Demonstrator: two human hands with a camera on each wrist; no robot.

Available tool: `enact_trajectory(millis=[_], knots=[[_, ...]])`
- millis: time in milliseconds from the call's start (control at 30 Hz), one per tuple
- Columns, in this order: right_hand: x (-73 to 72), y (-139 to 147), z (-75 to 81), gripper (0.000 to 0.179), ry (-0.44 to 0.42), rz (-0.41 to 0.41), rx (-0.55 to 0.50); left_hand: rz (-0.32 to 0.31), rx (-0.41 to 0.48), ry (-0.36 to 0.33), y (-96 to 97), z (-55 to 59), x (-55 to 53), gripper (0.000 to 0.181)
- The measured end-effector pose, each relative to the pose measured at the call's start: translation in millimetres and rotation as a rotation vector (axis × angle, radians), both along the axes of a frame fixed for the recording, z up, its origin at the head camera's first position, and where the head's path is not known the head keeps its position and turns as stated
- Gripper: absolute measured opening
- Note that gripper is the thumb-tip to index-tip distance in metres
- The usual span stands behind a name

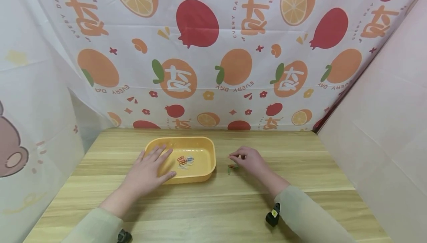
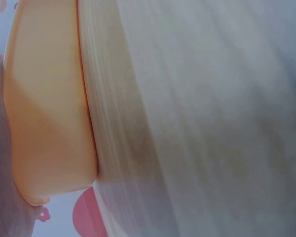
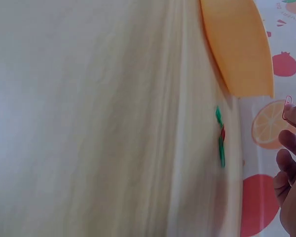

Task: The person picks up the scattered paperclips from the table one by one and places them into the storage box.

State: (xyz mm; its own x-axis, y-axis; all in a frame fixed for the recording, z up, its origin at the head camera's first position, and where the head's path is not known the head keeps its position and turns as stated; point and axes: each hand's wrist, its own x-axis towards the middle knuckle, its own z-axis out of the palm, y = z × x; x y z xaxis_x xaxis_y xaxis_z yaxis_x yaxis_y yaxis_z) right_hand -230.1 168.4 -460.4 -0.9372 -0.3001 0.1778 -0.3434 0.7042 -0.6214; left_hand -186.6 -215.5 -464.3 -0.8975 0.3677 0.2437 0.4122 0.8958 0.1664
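Note:
A yellow plastic tray [image 1: 197, 179] sits on the table with several paper clips inside: red ones [image 1: 182, 160], blue ones [image 1: 190, 159] and pale ones [image 1: 184, 166]. My left hand [image 1: 144, 172] lies spread over the tray's left side, its fingers straight. To the right of the tray, my right hand [image 1: 251, 160] pinches a red paper clip [image 3: 287, 108] between thumb and fingertip, raised over the table. Under that hand lie a few loose paper clips, with a green paper clip [image 1: 229, 170] and a red paper clip [image 3: 223, 133] among them.
The wood-grain table [image 1: 213, 213] ends at a fruit-printed cloth [image 1: 233, 98] hanging behind it. Pale cloth walls [image 1: 377, 124] close in both sides. A small black device [image 1: 272, 215] is strapped at the right sleeve.

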Motion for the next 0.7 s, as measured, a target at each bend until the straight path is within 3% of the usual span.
enact_trajectory(millis=[467,700], knots=[[-22.7,-59.0,15.0,0.015,0.099,0.057,-0.023,0.006,-0.007,-0.008,0.1,1.3,2.4,0.083],[-28.4,-91.9,18.4,0.017,0.042,0.046,-0.021,0.002,-0.013,-0.006,0.6,2.6,3.2,0.082]])
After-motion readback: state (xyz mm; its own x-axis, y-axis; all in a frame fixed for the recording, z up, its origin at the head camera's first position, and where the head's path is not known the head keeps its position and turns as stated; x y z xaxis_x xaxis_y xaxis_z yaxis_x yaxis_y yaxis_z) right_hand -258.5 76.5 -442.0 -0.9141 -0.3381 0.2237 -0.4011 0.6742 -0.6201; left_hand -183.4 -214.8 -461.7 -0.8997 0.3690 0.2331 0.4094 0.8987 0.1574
